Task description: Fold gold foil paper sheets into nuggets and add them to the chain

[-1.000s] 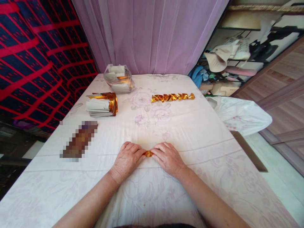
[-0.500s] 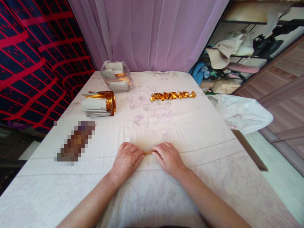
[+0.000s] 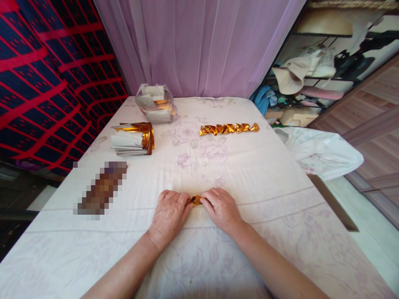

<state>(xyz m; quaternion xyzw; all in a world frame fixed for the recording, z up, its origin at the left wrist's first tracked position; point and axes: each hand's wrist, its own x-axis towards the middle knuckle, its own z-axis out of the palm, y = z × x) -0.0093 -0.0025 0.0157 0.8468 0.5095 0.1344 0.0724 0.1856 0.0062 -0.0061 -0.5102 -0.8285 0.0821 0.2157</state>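
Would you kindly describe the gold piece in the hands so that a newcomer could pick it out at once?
Start with the pale flowered tablecloth and look at the middle of its near half. There, between the left hand and the right hand, is a small shiny gold piece. Unlike the row of gold shapes lying farther back, it is held at both ends.
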